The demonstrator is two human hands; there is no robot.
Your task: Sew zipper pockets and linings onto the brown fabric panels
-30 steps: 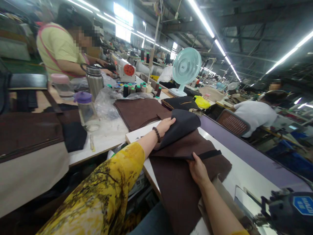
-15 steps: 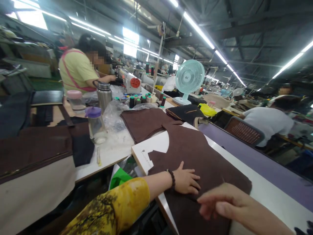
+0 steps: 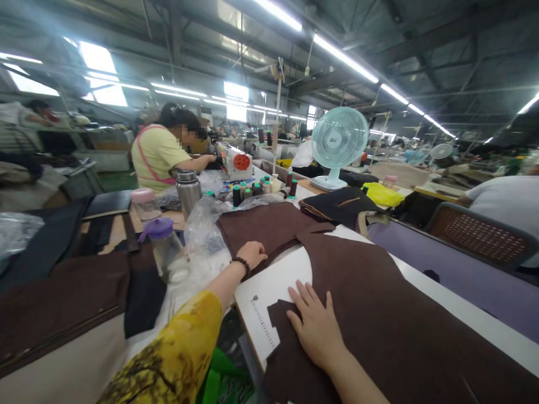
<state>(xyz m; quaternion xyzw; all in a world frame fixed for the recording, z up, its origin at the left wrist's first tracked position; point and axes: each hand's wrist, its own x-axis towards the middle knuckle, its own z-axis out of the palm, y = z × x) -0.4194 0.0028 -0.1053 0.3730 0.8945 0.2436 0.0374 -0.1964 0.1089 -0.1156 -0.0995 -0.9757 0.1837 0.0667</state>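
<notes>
My left hand (image 3: 251, 255), with a dark beaded bracelet and a yellow patterned sleeve, is at the near left edge of a stack of brown fabric pieces (image 3: 269, 221). Its fingers are curled over that edge and closed on the fabric; the fingertips are partly hidden. Flat on a large brown fabric piece (image 3: 370, 297) lies my right hand (image 3: 315, 325), fingers spread, holding nothing. That piece covers much of the white tabletop, and a white sheet (image 3: 280, 280) with printed markings shows beside its left edge.
Left of the stack stand a steel bottle (image 3: 188, 193), a purple-lidded jug (image 3: 164, 247) and crumpled clear plastic (image 3: 204, 227). Thread spools (image 3: 252, 192) and a fan (image 3: 340, 140) are behind. A co-worker (image 3: 162, 151) sits at a sewing machine (image 3: 236, 161). Dark folded fabric (image 3: 345, 205) lies right.
My left hand has left the large brown piece and moved up and left to the stack. My right hand, bent before, has moved left and now lies flat. The view has turned right.
</notes>
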